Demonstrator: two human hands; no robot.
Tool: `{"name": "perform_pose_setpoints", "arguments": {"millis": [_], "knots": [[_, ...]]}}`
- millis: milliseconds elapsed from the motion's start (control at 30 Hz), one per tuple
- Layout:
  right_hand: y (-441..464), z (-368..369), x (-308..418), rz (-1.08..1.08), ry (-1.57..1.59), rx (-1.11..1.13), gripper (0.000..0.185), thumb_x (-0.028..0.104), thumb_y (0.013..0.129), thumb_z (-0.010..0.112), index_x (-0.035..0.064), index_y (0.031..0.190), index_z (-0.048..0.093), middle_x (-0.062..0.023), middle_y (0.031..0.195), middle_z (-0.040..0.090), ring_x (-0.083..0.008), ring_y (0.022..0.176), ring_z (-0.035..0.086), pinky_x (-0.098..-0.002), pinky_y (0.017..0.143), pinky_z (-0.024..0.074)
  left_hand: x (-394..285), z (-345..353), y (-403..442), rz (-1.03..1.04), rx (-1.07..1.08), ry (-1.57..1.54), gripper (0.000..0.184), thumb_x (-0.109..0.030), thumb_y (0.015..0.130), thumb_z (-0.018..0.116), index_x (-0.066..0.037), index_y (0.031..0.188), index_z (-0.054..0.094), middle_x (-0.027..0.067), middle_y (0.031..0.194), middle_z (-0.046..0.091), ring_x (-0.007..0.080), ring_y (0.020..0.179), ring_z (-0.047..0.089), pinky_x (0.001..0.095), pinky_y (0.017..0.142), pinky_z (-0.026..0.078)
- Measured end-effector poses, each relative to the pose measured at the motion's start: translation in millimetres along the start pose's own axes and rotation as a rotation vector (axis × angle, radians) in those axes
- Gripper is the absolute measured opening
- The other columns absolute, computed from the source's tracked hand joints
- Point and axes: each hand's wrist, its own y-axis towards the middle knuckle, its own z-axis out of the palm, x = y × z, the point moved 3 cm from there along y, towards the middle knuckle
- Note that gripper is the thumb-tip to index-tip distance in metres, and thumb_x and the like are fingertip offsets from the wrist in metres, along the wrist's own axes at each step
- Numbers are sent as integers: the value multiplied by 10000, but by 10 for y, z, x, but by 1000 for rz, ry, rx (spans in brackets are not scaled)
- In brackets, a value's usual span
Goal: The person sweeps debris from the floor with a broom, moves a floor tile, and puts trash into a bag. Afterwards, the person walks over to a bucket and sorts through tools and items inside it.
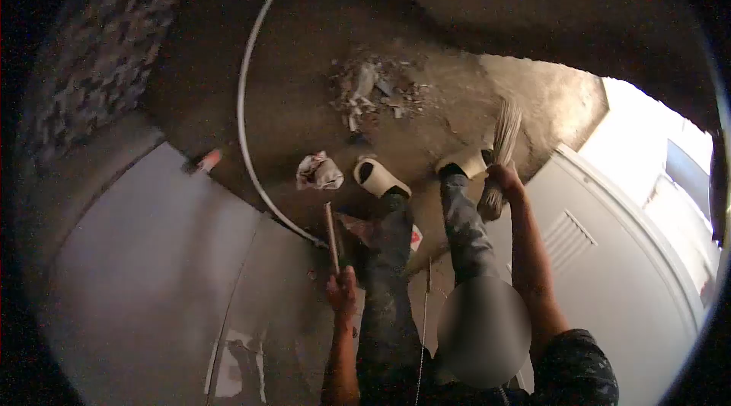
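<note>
By the left hand (343,293), at six o'clock in the view, a slim, light-edged object (333,237) is grasped, its free end pointed towards twelve; what it is cannot be told. By the right hand (504,179), at three o'clock, a bundled-twig brush (508,128) is gripped around its middle, the fingers closed; its longer end is angled up towards one o'clock, beside the right shoe (466,162), and its shorter end is pointed down towards seven. At twelve o'clock a loose pile of broken debris (377,87) is spread on the dirty floor (426,128); a crumpled, stained cloth or bag (320,171) is seen at nine, near the left shoe (382,177). By a pale hose (242,94) a curve is traced from eleven to seven o'clock; beyond it, at nine, a small orange-and-white item (207,161) is seen, blurred; a white vented panel (609,273) is set at four, a grey panel (152,231) at eight.
</note>
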Motion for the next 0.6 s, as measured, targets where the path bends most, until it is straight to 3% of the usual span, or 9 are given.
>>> {"name": "perform_pose_setpoints", "arguments": {"millis": [33, 133, 200, 233, 400, 467, 533, 567, 600], "knots": [[25, 238, 102, -151, -139, 271, 193, -1, 778, 494, 19, 956, 566, -125, 887, 577, -204, 693, 596, -304, 599, 488, 111, 43, -7, -74, 19, -36, 511, -472, 798, 534, 38, 801, 530, 119, 726, 516, 231, 678, 490, 357, 611, 384], [48, 1107, 191, -302, -747, 256, 223, 58, 812, 474, 7, 1028, 496, -112, 995, 569, -201, 833, 582, -294, 679, 472, 184, 56, -22, -139, 77, -68, 528, -465, 814, 502, 56, 892, 531, 151, 772, 529, 259, 718, 513, 369, 639, 393], [-391, 1332, 254, -408, -783, 264, 367, 93, 784, 519, 18, 1111, 370, -147, 1024, 552, -237, 870, 570, -322, 695, 467, 0, 23, -37, -82, 149, -189, 520, -457, 832, 470, 54, 907, 531, 154, 779, 535, 269, 732, 519, 366, 656, 398], [-602, 1328, 273, -455, -822, 247, 457, 111, 770, 542, 23, 1153, 307, -164, 1038, 544, -255, 889, 564, -336, 703, 464, 94, 84, -49, -115, 94, -199, 553, -469, 844, 436, 50, 1016, 520, 167, 880, 554, 265, 799, 526, 376, 700, 407], [-1237, 890, 741, -477, -1118, 99, 947, 199, 700, 654, 50, 1361, -7, -250, 1109, 503, -346, 981, 532, -405, 743, 449, 967, 478, -23, -55, 118, -187, 594, -466, 871, 389, -4, 1244, 409, 164, 1095, 536, 259, 936, 519, 387, 765, 404], [-786, 773, 1071, -602, -1249, -47, 887, 224, 730, 635, 60, 1366, 39, -243, 1191, 413, -347, 1046, 470, -405, 805, 412, 687, 559, 60, -76, 181, -528, 454, -382, 904, 353, -6, 1127, 478, 133, 948, 553, 254, 845, 518, 363, 761, 403], [-239, 768, 1295, -813, -1480, -250, 830, 249, 759, 616, 69, 1370, 85, -236, 1273, 322, -348, 1112, 407, -404, 867, 374, 735, 779, 132, 57, 156, -489, 334, -282, 908, 365, -11, 1032, 514, 115, 865, 544, 253, 795, 503, 353, 754, 401], [-60, 784, 1312, -947, -1577, -361, 802, 262, 773, 607, 74, 1372, 107, -233, 1314, 276, -349, 1144, 376, -404, 898, 356, 872, 956, 119, 178, 114, -266, 263, -224, 894, 396, -14, 996, 516, 114, 855, 526, 255, 790, 488, 354, 748, 400], [-142, 899, 1308, -1073, -1583, -411, 774, 274, 788, 597, 78, 1374, 130, -229, 1355, 231, -350, 1177, 345, -404, 929, 337, 813, 1057, 53, 427, -70, -261, 229, -155, 854, 425, -9, 1006, 512, 127, 870, 524, 271, 792, 492, 370, 727, 407]]}}
